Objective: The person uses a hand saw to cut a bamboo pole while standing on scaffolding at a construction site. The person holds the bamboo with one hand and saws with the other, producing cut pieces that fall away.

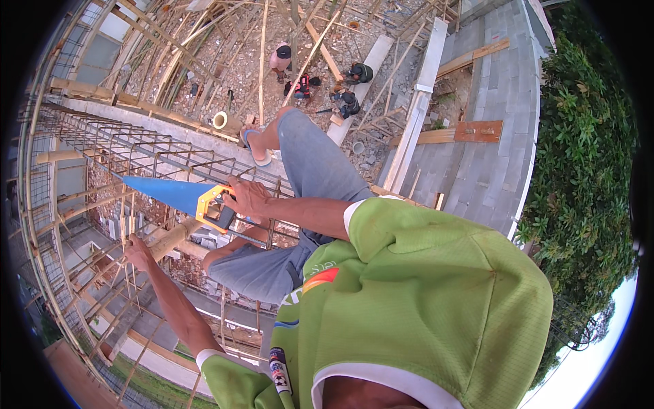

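Note:
My right hand is closed round the yellow and black handle of a handsaw with a blue blade. The blade reaches out to the left, its narrow tip over the rebar. Below and left of that tip, my left hand is closed on thin wooden strips, which stick out above and below the fingers. Whether the blade touches the strips I cannot tell. Between my hands lies a round wooden pole, beside my bent knee.
A long rebar cage runs past my legs. One sandalled foot rests by it. Bamboo scaffolding stands at the left. Far below, several people are among planks and rubble. A grey block wall and a tree are at the right.

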`<state>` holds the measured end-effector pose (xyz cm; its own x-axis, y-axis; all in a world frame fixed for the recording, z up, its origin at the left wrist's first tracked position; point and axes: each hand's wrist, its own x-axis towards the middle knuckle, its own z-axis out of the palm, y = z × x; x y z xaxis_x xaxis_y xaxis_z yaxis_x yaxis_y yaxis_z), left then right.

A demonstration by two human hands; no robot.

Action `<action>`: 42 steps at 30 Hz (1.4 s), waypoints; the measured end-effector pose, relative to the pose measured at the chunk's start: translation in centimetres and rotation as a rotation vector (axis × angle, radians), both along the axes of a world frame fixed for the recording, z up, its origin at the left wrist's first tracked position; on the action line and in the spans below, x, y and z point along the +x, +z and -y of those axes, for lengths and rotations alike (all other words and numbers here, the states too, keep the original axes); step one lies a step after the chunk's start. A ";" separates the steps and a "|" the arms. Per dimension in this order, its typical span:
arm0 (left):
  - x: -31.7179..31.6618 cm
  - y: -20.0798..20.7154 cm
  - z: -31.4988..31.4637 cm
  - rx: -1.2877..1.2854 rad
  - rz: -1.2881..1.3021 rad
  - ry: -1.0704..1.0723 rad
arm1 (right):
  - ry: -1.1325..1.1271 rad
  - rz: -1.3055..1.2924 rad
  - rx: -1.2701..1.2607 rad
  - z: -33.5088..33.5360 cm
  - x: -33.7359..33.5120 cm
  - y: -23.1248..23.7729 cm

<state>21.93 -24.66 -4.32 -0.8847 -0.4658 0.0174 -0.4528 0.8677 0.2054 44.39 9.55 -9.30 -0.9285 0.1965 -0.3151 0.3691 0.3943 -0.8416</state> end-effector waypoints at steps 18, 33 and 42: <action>0.8 0.2 -1.1 -0.001 -0.023 -0.097 | -0.006 0.006 -0.004 -0.3 0.0 0.0; 1.1 -1.0 0.9 -0.115 0.103 -0.195 | 0.024 -0.016 -0.005 0.1 0.2 -0.2; 2.5 1.6 -2.2 -0.001 0.076 -0.163 | -0.025 -0.034 0.063 -0.3 0.3 0.3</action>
<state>24.45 -22.42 -2.71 -0.9472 -0.3162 -0.0524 -0.3205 0.9310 0.1747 44.68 9.86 -8.99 -0.9331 0.2380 -0.2697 0.3510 0.4378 -0.8277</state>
